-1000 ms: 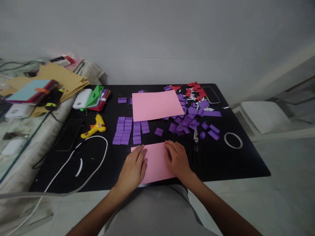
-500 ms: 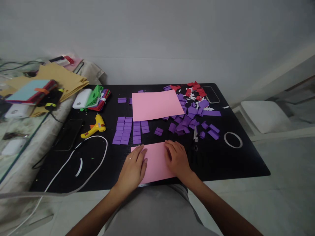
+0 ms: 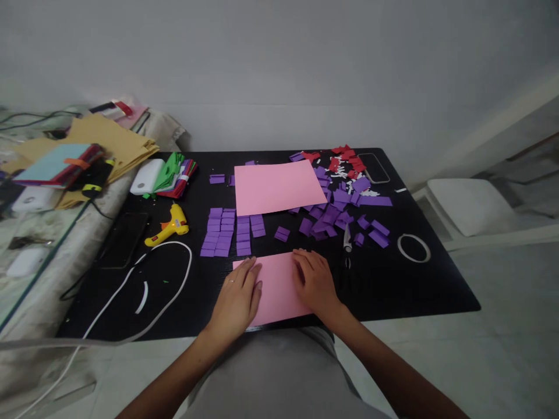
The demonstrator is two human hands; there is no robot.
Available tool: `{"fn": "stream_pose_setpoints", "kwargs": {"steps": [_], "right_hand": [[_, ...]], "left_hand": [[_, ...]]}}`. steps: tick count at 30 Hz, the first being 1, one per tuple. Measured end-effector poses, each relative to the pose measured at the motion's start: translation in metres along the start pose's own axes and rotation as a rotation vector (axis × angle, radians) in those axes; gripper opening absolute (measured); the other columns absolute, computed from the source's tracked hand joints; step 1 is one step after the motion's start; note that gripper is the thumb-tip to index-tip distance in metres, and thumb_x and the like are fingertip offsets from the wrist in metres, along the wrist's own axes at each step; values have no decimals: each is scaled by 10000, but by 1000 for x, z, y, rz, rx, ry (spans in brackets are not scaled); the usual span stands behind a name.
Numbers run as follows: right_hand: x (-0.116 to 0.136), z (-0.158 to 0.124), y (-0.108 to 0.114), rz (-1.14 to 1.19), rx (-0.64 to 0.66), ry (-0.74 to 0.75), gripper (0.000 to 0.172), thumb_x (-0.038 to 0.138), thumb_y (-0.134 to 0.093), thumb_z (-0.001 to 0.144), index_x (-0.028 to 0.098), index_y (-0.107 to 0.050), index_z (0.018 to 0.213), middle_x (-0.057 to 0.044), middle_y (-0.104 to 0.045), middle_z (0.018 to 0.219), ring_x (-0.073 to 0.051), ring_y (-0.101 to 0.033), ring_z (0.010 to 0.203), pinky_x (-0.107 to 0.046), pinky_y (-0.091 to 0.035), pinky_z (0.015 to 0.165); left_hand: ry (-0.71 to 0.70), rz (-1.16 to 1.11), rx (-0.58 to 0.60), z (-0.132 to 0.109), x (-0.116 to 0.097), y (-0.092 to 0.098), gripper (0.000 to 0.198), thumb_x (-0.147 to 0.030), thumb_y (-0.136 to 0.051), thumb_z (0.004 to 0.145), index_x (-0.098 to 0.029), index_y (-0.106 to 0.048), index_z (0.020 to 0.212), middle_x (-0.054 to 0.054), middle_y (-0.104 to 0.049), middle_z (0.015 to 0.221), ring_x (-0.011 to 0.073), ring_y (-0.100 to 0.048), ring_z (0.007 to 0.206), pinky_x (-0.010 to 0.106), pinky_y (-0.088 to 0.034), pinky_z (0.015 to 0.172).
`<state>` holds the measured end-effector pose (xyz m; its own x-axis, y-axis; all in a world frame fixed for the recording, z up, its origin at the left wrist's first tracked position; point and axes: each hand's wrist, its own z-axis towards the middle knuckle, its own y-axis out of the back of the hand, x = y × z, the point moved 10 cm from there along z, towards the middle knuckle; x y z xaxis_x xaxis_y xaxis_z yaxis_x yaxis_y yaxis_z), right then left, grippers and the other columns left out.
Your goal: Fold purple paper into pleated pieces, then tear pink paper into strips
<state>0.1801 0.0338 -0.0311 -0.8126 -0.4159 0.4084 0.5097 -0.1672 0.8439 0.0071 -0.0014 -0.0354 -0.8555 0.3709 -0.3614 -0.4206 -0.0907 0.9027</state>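
A pink sheet of paper [image 3: 278, 291] lies on the black table at its front edge. My left hand [image 3: 237, 297] rests flat over the sheet's left side, fingers stretched forward, a ring on one finger. On the right side of the sheet, my right hand [image 3: 315, 283] lies with its fingers extended and slightly bent, touching the paper. Farther back is a larger pink sheet [image 3: 279, 187], partly covering small purple folded paper pieces. Rows of purple pieces [image 3: 218, 233] sit beyond my left hand. Scissors [image 3: 347, 247] lie just past my right hand, their dark handles hard to make out.
Loose purple pieces [image 3: 327, 215] and red scraps [image 3: 349, 158] spread at the back right, near a white ring [image 3: 414, 248]. At left are a yellow glue gun [image 3: 171, 224], a white cable [image 3: 188, 267], a dark phone [image 3: 124, 238] and bundled coloured paper [image 3: 177, 177].
Both hands keep their places on the pink sheet. Only a very slight shift of the camera view shows.
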Motion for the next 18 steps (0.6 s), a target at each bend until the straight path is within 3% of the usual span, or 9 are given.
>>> {"fn": "stream_pose_setpoints", "kwargs": {"steps": [5,13,18], "right_hand": [[1,1,1,2,26,15,313,128,-523,992,157,-696,1251,-157,-754,1308,-309,-702,1233,-551,-533,1095],[7,-9,17,76,238,152,290,146,-581,982,162,-713,1239,-157,-692,1419,-311,-637,1356,-568,-516,1149],[-7,-11,18,34,224,114,290,159,-572,1000,181,-720,1247,-144,-712,1394,-324,-650,1343,-596,-524,1134]], "left_hand": [[14,-28,-1,0,2,1,385,-232,-497,1045,-164,-581,1415,191,-620,1487,337,-627,1349,553,-549,1108],[-40,-53,137,-12,5,8,501,-343,-543,1050,-171,-499,1518,183,-530,1591,328,-539,1459,532,-513,1169],[-49,-59,158,-11,7,9,516,-352,-545,1047,-184,-485,1531,176,-534,1591,328,-534,1465,543,-497,1183]]}}
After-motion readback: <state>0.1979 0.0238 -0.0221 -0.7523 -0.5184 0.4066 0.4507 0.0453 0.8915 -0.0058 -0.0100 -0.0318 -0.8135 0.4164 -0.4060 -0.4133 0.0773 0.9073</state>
